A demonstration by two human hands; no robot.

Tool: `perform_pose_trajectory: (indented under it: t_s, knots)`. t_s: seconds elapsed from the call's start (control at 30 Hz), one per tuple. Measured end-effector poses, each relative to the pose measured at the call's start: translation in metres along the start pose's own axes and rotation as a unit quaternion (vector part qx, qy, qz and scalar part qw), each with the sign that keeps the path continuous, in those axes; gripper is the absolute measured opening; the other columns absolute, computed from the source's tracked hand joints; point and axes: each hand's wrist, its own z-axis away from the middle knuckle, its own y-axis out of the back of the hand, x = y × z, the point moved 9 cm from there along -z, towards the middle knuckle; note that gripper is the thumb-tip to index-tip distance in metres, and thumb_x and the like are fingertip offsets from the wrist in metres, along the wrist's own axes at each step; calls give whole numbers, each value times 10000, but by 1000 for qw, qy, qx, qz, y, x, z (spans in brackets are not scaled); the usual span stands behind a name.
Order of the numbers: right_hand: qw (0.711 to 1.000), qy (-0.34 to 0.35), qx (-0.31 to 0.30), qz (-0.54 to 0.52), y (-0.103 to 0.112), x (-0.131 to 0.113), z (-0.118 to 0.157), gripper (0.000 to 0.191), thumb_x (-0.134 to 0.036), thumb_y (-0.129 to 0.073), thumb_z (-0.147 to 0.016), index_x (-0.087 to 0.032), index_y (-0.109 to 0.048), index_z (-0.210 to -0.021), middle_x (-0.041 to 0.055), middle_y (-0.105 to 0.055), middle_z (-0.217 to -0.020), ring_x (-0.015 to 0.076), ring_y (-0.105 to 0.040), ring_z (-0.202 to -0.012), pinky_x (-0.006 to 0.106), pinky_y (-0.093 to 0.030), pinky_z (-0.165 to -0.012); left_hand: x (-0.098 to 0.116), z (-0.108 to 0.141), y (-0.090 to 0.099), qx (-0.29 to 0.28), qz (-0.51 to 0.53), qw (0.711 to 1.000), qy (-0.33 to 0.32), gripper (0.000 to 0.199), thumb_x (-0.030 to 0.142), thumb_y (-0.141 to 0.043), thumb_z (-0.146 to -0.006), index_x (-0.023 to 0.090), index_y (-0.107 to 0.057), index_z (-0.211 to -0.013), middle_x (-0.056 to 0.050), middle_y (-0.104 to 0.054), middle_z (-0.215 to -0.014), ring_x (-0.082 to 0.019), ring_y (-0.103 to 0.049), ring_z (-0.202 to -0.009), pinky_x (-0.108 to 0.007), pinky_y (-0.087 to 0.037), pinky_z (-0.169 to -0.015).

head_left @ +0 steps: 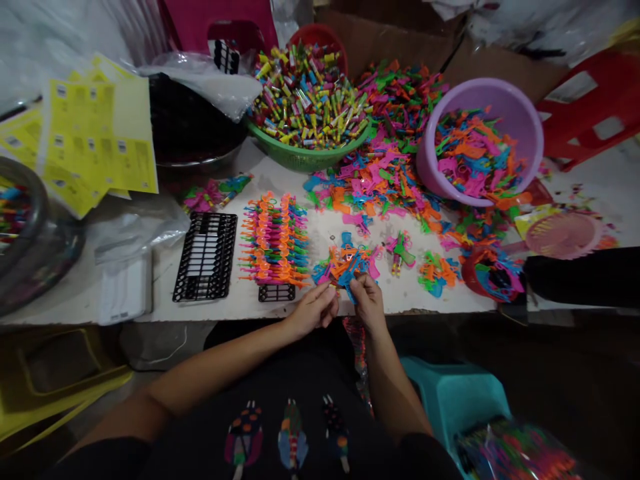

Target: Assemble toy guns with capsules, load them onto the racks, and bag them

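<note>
My right hand (369,303) pinches a small blue plastic piece (356,291) at the table's front edge. Close beside it, my left hand (314,310) has its fingers curled together; what they hold, if anything, is too small to tell. Just beyond both hands lies a little pile of orange, blue and pink toy pieces (350,261). To the left, rows of orange, pink, green and blue pieces (275,240) stand packed over a black rack (277,293). Another black rack (205,257) sits farther left without such pieces.
Behind are a green basket (305,159) of small tubes, a heap of toy pieces (385,167) and a purple tub (430,157). A red bowl (470,273) is at right, yellow sheets (100,127) at left. A teal stool (465,393) stands below the table.
</note>
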Motion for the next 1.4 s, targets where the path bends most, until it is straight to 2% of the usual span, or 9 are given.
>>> perform_pose_trajectory:
  t_s: [0.13, 0.27, 0.4, 0.6, 0.8, 1.03, 1.2, 1.3, 1.4]
  knots:
    - [1000, 5, -24, -13, -1, 4, 2, 371, -450, -548, -716, -192, -351, -536, -71, -318, -506, 64, -266, -460, 205, -267, -456, 5, 2, -5, -16, 27, 1000, -1, 407, 555, -395, -755, 172, -405, -620, 71, -392, -404, -35, -279, -276, -196, -163, -297]
    - [1000, 16, -7, -14, 3, 4, 7, 369, -451, -543, -720, -191, -355, -536, -65, -325, -519, 71, -280, -480, 213, -280, -479, 4, 1, -7, -27, 39, 999, 5, 385, 539, -415, -750, 173, -395, -631, 72, -403, -421, -34, -296, -278, -197, -162, -304]
    - [999, 31, -4, -14, 4, -1, 10, 383, -465, -535, -722, -195, -342, -531, -64, -324, -519, 76, -283, -480, 219, -280, -482, 2, 0, -9, -39, 63, 997, 9, 375, 523, -435, -748, 167, -399, -634, 71, -410, -437, -31, -302, -277, -192, -158, -300]
    - [999, 36, -36, -6, -4, -10, 10, 358, -420, -532, -743, -194, -340, -542, -69, -305, -511, 70, -260, -469, 211, -253, -466, 0, 0, -9, -44, 61, 997, 9, 376, 506, -445, -756, 160, -391, -622, 70, -420, -436, -26, -302, -278, -182, -159, -295]
    - [999, 31, -30, -30, 0, 0, 7, 364, -427, -530, -751, -193, -333, -555, -68, -296, -521, 67, -255, -472, 208, -246, -464, 3, 1, -11, -58, 84, 995, 7, 378, 492, -432, -766, 153, -393, -603, 73, -393, -416, -27, -289, -267, -178, -152, -283]
    - [996, 57, -46, 42, -4, -9, 11, 366, -401, -494, -778, -195, -302, -543, -68, -281, -512, 66, -251, -463, 208, -244, -453, -5, 1, -8, -57, 20, 998, -7, 389, 532, -434, -756, 164, -390, -635, 80, -377, -416, -32, -283, -289, -167, -184, -289]
    - [991, 94, -13, 90, -5, -23, 19, 369, -397, -491, -781, -194, -307, -533, -63, -298, -512, 70, -287, -473, 207, -276, -465, -7, 2, -11, -75, -55, 996, -12, 421, 557, -337, -792, 170, -390, -635, 73, -366, -428, -45, -296, -309, -173, -217, -305]
    - [990, 123, -25, 71, -3, -41, 24, 357, -416, -497, -780, -192, -350, -544, -53, -357, -522, 76, -340, -486, 210, -326, -494, 21, 11, -12, -67, -211, 972, -78, 403, 489, -321, -834, 151, -489, -693, 9, -504, -571, -92, -484, -496, -205, -386, -454]
    - [977, 153, -135, 68, -15, -60, 29, 408, -590, -483, -715, -194, -488, -620, 16, -535, -693, 130, -489, -634, 283, -414, -631, 66, 39, -11, -39, -398, 889, -224, 242, 347, -444, -825, 163, -596, -864, -61, -584, -837, -164, -530, -835, -285, -437, -716]
